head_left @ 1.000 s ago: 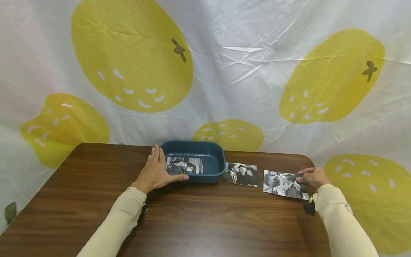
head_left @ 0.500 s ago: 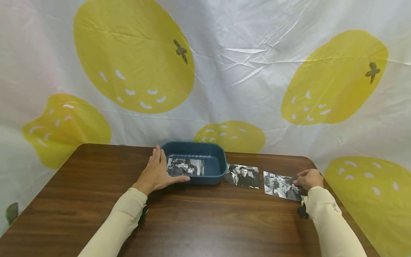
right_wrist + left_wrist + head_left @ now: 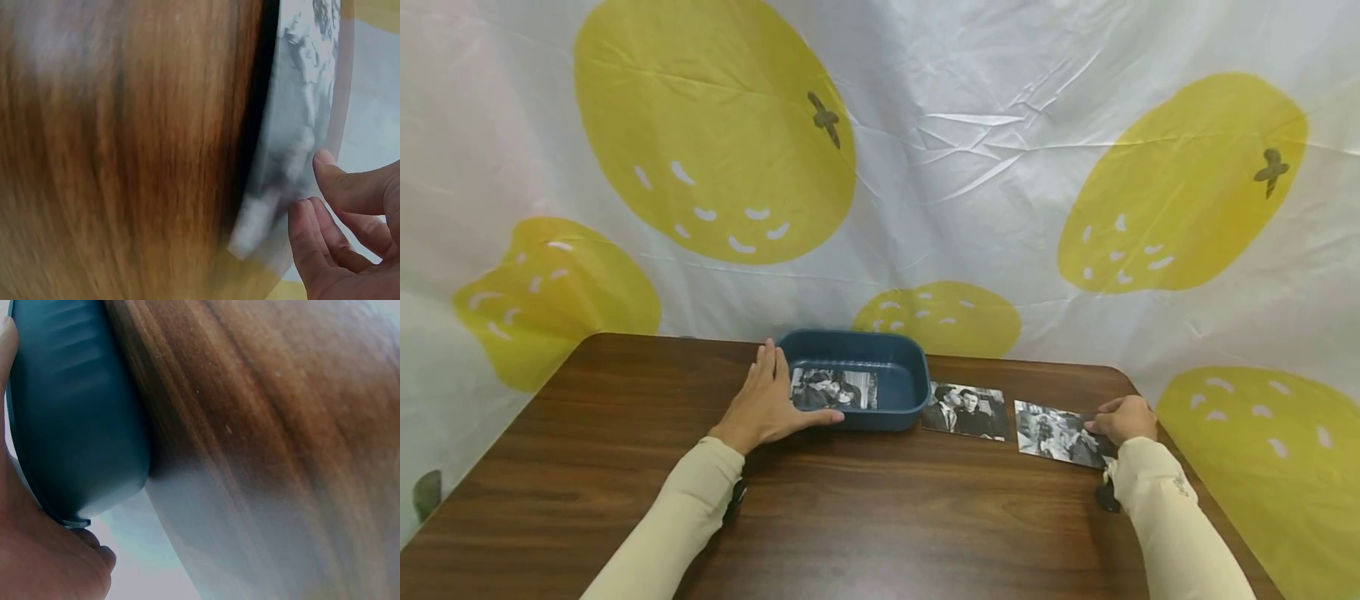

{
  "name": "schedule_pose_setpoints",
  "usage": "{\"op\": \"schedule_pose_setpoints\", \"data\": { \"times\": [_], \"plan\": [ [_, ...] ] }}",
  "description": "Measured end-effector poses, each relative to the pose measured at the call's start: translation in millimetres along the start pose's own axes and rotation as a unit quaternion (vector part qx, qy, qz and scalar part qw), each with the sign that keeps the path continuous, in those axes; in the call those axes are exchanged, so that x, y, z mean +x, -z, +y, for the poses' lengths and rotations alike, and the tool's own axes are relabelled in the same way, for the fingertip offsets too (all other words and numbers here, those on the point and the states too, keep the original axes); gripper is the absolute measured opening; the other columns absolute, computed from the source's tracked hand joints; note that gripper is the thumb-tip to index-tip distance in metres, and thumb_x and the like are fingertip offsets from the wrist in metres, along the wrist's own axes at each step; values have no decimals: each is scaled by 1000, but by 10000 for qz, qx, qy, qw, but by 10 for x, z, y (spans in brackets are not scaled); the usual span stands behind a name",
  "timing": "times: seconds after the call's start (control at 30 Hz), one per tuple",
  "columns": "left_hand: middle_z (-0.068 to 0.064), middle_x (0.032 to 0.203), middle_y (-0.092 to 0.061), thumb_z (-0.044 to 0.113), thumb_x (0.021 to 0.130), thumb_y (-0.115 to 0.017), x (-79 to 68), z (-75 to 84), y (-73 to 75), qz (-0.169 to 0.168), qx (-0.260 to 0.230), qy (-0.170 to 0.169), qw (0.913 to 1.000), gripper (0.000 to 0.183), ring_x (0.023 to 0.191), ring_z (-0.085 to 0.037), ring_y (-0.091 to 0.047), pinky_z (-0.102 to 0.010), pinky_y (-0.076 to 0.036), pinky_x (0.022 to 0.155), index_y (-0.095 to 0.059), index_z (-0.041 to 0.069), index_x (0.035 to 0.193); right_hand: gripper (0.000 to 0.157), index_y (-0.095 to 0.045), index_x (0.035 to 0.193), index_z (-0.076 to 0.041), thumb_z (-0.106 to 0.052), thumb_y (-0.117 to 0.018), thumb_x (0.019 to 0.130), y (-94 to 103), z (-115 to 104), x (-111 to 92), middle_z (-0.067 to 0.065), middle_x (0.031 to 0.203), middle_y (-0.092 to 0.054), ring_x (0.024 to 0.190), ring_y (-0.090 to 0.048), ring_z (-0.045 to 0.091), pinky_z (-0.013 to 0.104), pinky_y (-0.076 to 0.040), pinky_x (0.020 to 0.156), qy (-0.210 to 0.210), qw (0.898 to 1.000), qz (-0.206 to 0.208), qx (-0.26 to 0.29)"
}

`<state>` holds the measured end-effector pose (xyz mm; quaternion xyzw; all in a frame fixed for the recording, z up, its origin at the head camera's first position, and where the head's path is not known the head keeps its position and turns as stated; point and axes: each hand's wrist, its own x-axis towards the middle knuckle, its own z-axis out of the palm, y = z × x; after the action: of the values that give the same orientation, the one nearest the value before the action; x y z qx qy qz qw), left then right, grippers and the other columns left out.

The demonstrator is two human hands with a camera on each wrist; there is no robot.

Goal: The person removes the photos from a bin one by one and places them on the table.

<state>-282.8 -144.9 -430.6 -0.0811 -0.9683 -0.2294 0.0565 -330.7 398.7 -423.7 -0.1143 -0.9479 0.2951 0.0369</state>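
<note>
My left hand (image 3: pixel 763 406) rests at the left end of a dark blue plastic tray (image 3: pixel 901 400). Its fingers lie straight along the side and its thumb reaches over the front rim. Inside the tray lies a black-and-white photo (image 3: pixel 833 388). A second photo (image 3: pixel 966 412) is on the table just right of the tray. Farther right, my right hand (image 3: pixel 1126 419) pinches the right end of a third photo (image 3: pixel 1052 433), hiding its upper right corner. In the right wrist view, a dark gap shows along that photo's edge, beside my thumb and curled fingers.
The brown wooden table (image 3: pixel 887 517) ends just behind the tray. A white cloth with yellow fruit prints (image 3: pixel 715 125) hangs close behind it and down the right side.
My right hand has moved slightly left, farther over the third photo, whose right part now looks narrower. My left hand and the tray have stayed in place.
</note>
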Motion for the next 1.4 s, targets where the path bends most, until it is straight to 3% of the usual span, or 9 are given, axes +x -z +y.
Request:
{"op": "schedule_pose_setpoints", "data": {
  "times": [0.17,0.27,0.4,0.53,0.67,0.9,1.13,1.4],
  "plan": [
    [-33,164,2,82,73,-68,5,2,-4,-34,-37,7,10000,139,152,-45,0,-56,-13,122,-11,-14,156,43,-65,110,20,-8,-80,81,30,-65,-40,40,116,-62,105,-57,56,59,-52,83,180,9996,114,-158],
    [-31,164,3,83,72,-68,13,-4,-14,-66,-59,37,10000,140,153,-44,2,-56,-12,122,-11,-13,156,43,-65,112,20,-10,-78,84,41,-178,-60,38,110,-65,98,-64,52,56,-55,79,395,9992,18,38],
    [-31,165,4,84,71,-68,25,-12,-29,-53,-85,54,9999,141,153,-43,2,-56,-13,122,-10,-12,157,42,-65,114,18,-13,-78,88,27,-447,-78,33,104,-69,83,-72,39,48,-59,72,562,9968,-316,475],
    [-31,164,2,83,71,-68,14,-24,-22,-10,-92,45,9999,141,153,-44,0,-56,-14,122,-11,-13,157,41,-65,117,16,-14,-77,91,-64,-845,-129,32,109,-68,86,-73,37,45,-61,76,744,9915,-756,753],
    [-32,164,1,84,71,-68,15,-22,-31,-8,-77,13,10000,140,153,-45,-1,-56,-14,122,-13,-13,156,36,-67,115,14,-14,-75,93,-224,-1228,-213,30,110,-68,85,-72,33,40,-61,75,1086,9843,-1033,933],
    [-32,164,1,84,71,-67,21,-9,-20,-12,-52,-21,10000,140,153,-44,-1,-54,-12,123,-13,-14,156,27,-71,104,10,-12,-77,91,-520,-1833,-413,24,99,-73,68,-68,17,33,-59,67,1742,9698,-1243,1171],
    [-31,164,1,84,70,-67,26,-4,-26,-35,-44,23,10000,141,153,-44,-1,-54,-13,123,-13,-13,156,21,-74,100,6,-11,-79,89,-799,-2313,-583,18,91,-75,73,-73,28,36,-61,68,2081,9561,-1504,1415],
    [-30,165,4,85,71,-66,23,3,-4,-149,-96,105,9998,142,153,-44,2,-56,-15,122,-10,-13,157,23,-74,103,5,-11,-80,88,-1182,-2695,-666,13,91,-73,79,-72,29,41,-61,77,2273,9437,-1860,1524]
  ]
}}
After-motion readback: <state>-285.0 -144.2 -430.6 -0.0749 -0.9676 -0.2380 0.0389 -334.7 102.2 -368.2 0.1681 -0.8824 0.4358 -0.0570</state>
